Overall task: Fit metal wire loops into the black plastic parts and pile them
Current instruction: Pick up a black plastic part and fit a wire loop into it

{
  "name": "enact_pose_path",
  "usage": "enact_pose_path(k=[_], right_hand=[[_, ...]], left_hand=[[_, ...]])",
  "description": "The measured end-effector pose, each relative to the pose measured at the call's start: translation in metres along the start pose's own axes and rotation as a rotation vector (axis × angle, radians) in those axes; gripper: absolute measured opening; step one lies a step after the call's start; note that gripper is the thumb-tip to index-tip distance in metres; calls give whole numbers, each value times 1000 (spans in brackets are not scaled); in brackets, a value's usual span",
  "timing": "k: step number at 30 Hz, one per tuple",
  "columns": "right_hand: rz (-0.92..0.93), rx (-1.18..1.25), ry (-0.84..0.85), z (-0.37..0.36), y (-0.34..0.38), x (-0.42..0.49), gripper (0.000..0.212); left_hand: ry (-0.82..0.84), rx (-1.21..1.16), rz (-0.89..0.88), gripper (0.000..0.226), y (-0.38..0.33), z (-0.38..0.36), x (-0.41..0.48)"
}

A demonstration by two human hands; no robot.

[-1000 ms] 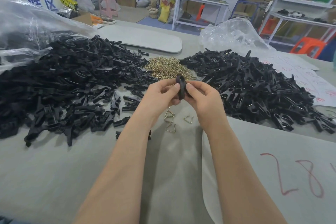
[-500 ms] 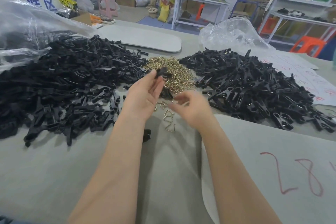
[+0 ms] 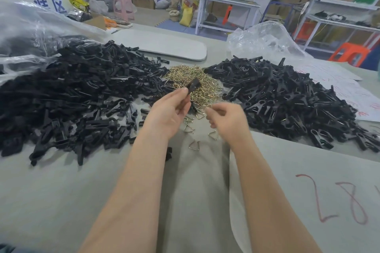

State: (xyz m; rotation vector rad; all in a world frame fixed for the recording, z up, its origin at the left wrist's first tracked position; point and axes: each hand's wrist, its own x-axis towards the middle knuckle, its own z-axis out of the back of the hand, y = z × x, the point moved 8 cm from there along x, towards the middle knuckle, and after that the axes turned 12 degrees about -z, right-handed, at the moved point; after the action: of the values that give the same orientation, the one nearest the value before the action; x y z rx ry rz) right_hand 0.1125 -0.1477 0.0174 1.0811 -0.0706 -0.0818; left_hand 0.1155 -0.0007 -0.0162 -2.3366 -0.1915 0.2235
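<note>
- The left hand [image 3: 170,113] pinches a black plastic part [image 3: 193,85] between thumb and fingers. It holds the part up over the heap of brass-coloured wire loops [image 3: 191,74] with its far end free, probably so that a loop can be fed in.
- The right hand [image 3: 228,121] hovers just beside it, low over a few loose loops [image 3: 194,146] on the grey surface [image 3: 61,191]. Its fingers are curled together, but blur hides whether they pinch a loop.
- The left pile [image 3: 72,92] holds plain black parts, near the left hand.
- The right pile [image 3: 287,98] shows glints of wire, so these seem to be the fitted parts.
- The loop heap lies between the two piles, handy to either hand.
</note>
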Motion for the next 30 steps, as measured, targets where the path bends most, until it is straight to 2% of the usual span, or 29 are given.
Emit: enact_pose_path(k=[4, 6, 8, 10, 12, 14, 16, 22, 24, 27, 30], right_hand=[[-131, 494, 52, 17, -10, 3, 18], [-154, 635, 34, 22, -10, 4, 15], [-153, 673, 6, 26, -9, 5, 12], [-142, 667, -15, 28, -8, 5, 8], [-147, 668, -52, 34, -11, 6, 5], [-159, 661, -89, 41, -15, 7, 7], [-166, 605, -87, 45, -18, 8, 6], [-131, 238, -32, 43, -16, 8, 4], [-99, 181, -36, 43, -12, 7, 8], [-82, 100, -40, 42, -10, 7, 3], [-83, 52, -44, 40, -10, 8, 13]], left_hand=[[122, 2, 45, 5, 7, -17, -5], [172, 2, 61, 7, 8, -23, -8], [231, 70, 24, 9, 8, -28, -12], [284, 355, -103, 10, 5, -31, -13], [310, 784, -302, 13, -4, -32, -12], [320, 1016, -447, 17, -10, -36, -14], [337, 1088, -528, 19, -12, -39, -17], [402, 1236, -669, 25, -12, -44, -19], [429, 1244, -701, 27, -13, -47, -21], [481, 1261, -740, 27, -13, -50, -25], [517, 1298, -746, 20, -11, -53, -25]])
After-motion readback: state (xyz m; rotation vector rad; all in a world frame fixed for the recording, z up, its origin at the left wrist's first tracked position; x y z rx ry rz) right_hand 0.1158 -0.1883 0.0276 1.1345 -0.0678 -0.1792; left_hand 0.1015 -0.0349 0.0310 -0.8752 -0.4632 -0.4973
